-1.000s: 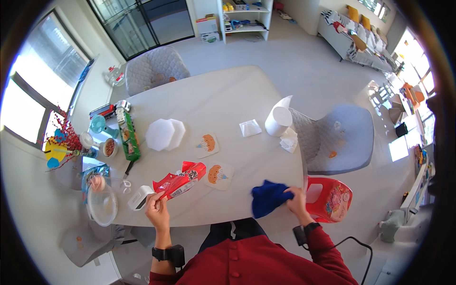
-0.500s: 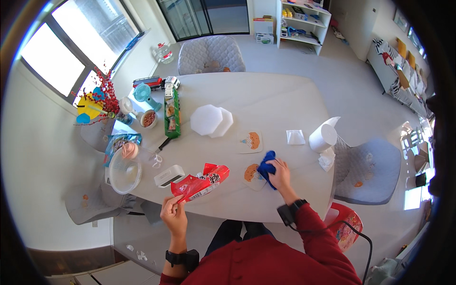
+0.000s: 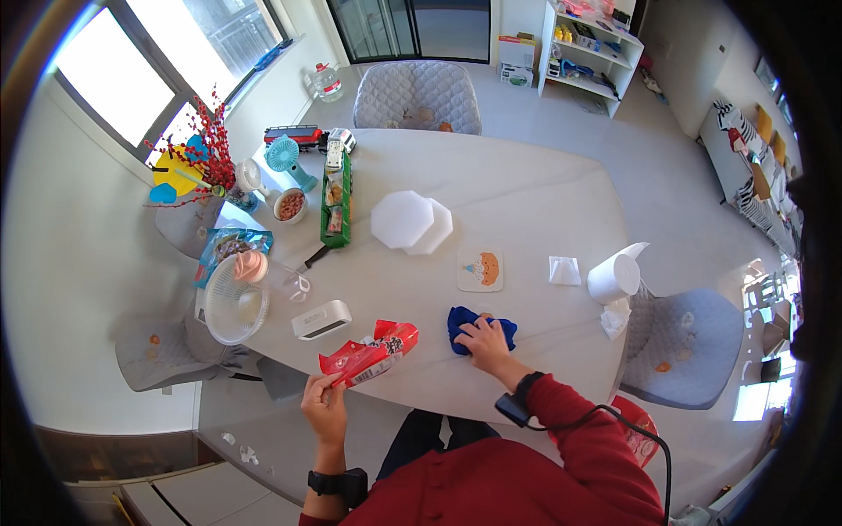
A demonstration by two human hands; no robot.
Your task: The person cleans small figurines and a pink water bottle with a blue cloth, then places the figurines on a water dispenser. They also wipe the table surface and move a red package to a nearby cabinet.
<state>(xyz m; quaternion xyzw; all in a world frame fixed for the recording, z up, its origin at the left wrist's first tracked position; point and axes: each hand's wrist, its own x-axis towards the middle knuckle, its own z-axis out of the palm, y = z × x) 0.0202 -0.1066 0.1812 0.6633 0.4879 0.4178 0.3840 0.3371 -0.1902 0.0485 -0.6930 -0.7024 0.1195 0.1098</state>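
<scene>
Currently, the left hand [image 3: 326, 410] pinches one end of a crumpled red plastic packet [image 3: 373, 352] over the near edge of the pale marbled desk [image 3: 544, 210]. The right hand [image 3: 489, 346] lies on a bunched dark-blue cloth [image 3: 458, 323] on the desk, fingers bent over it; whether they clench it, I cannot tell. Just beyond lies a square white coaster with an orange cartoon figure [image 3: 480, 269].
</scene>
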